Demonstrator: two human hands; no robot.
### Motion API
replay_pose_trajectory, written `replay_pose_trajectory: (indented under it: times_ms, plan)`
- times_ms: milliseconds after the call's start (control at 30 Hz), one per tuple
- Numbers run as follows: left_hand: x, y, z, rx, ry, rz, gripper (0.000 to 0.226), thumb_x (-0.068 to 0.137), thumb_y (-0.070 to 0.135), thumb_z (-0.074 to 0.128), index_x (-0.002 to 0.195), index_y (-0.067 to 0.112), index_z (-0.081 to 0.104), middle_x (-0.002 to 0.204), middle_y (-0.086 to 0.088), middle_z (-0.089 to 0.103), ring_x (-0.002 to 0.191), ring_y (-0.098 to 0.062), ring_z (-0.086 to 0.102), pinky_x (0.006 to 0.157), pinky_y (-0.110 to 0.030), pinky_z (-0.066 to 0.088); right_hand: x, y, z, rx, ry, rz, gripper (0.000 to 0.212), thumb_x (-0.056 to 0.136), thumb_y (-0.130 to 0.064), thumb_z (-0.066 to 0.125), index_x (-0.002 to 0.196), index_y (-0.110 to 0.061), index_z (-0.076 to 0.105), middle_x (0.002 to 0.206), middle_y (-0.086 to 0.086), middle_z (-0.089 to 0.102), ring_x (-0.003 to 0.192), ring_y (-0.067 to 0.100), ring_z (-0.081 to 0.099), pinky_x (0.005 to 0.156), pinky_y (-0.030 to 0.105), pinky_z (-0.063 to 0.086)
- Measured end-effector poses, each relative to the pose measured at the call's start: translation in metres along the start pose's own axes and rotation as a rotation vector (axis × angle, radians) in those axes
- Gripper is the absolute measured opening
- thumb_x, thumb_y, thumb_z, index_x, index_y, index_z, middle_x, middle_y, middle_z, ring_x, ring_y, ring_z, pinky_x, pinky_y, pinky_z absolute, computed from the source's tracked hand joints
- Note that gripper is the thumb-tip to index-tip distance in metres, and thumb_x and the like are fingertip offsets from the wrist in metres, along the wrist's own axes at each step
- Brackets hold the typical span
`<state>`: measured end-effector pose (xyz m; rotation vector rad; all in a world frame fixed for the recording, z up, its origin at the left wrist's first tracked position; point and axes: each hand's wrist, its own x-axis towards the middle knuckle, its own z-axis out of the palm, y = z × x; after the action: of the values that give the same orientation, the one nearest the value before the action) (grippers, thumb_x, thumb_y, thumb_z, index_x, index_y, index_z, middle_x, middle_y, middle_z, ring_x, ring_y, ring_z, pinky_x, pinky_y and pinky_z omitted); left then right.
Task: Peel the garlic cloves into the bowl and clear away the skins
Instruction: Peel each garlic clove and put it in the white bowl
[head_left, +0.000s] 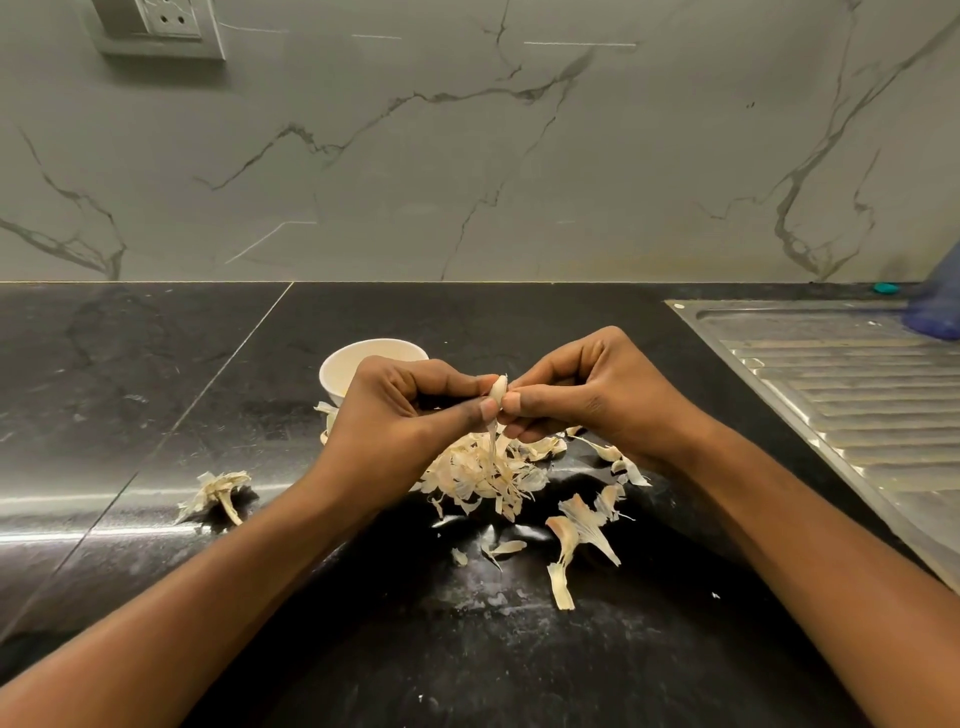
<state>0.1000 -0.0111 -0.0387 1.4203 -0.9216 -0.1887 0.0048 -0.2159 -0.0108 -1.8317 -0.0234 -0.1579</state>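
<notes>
A pale garlic clove (498, 388) is held above the black counter between both hands. My left hand (410, 410) pinches it from the left with thumb and forefinger. My right hand (587, 395) pinches it from the right, and a thin strip of skin hangs down from the clove. Below the hands lies a heap of papery skins (483, 473). A small white bowl (358, 364) stands just behind my left hand, partly hidden by it.
Loose skins (576, 535) are scattered to the right and front of the heap. A stripped garlic stem with skins (218, 491) lies to the left. A steel sink drainboard (852, 384) runs along the right. The marble wall (467, 156) rises behind the counter.
</notes>
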Motion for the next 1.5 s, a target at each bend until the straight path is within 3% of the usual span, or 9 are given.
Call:
replay_pose_trajectory:
  times_ms: [233, 400, 567, 833, 1300, 1500]
  plan:
    - [0.0011, -0.0015, -0.0017, 0.054, -0.026, 0.022, 0.023, 0.085, 0.001, 0.080, 0.108, 0.002, 0.080, 0.092, -0.007, 0.081, 0.087, -0.026, 0.078, 0.082, -0.033, 0.064, -0.0003, -0.0011, -0.0009, -0.005, -0.013, 0.024, 0.028, 0.083, -0.014, 0.082, 0.102, 0.007, 0.079, 0.094, 0.021, 0.080, 0.087, 0.035, 0.079, 0.076, 0.031, 0.067]
    - [0.0016, -0.0032, -0.0006, 0.093, -0.013, 0.043, 0.021, 0.085, -0.001, 0.081, 0.106, 0.000, 0.081, 0.090, -0.008, 0.081, 0.086, -0.025, 0.078, 0.082, -0.034, 0.064, 0.0002, -0.0001, 0.0014, -0.019, 0.005, 0.018, 0.017, 0.090, -0.005, 0.079, 0.101, 0.008, 0.078, 0.092, 0.021, 0.080, 0.083, 0.033, 0.079, 0.074, 0.032, 0.067]
    - [0.0009, -0.0032, 0.0007, 0.102, -0.005, 0.070, 0.021, 0.085, -0.001, 0.080, 0.106, 0.000, 0.081, 0.089, -0.008, 0.080, 0.083, -0.021, 0.077, 0.078, -0.027, 0.062, 0.0014, 0.0017, 0.0030, -0.034, 0.050, -0.012, 0.013, 0.092, -0.001, 0.077, 0.099, 0.010, 0.078, 0.090, 0.022, 0.079, 0.082, 0.034, 0.079, 0.073, 0.032, 0.067]
    - [0.0011, 0.0000, -0.0017, 0.014, -0.043, 0.042, 0.025, 0.082, 0.008, 0.081, 0.106, 0.003, 0.080, 0.095, -0.011, 0.081, 0.092, -0.031, 0.079, 0.086, -0.039, 0.065, -0.0018, -0.0031, -0.0025, 0.014, -0.027, 0.025, 0.020, 0.089, -0.003, 0.079, 0.103, 0.011, 0.076, 0.095, 0.024, 0.079, 0.085, 0.032, 0.079, 0.074, 0.029, 0.066]
    - [0.0015, -0.0010, 0.0001, 0.050, -0.037, 0.083, 0.022, 0.084, -0.002, 0.079, 0.106, -0.002, 0.080, 0.090, -0.007, 0.081, 0.083, -0.021, 0.078, 0.078, -0.027, 0.062, -0.0011, -0.0010, -0.0008, 0.004, 0.010, -0.002, 0.015, 0.091, 0.000, 0.077, 0.100, 0.012, 0.076, 0.089, 0.024, 0.079, 0.080, 0.031, 0.079, 0.073, 0.032, 0.066]
    - [0.0020, 0.0008, -0.0017, -0.024, -0.052, 0.031, 0.025, 0.083, 0.007, 0.079, 0.108, 0.003, 0.079, 0.100, -0.012, 0.081, 0.093, -0.032, 0.079, 0.085, -0.039, 0.065, -0.0033, -0.0060, -0.0045, 0.044, -0.052, 0.022, 0.017, 0.088, -0.004, 0.078, 0.101, 0.007, 0.077, 0.095, 0.025, 0.079, 0.082, 0.029, 0.079, 0.071, 0.028, 0.065]
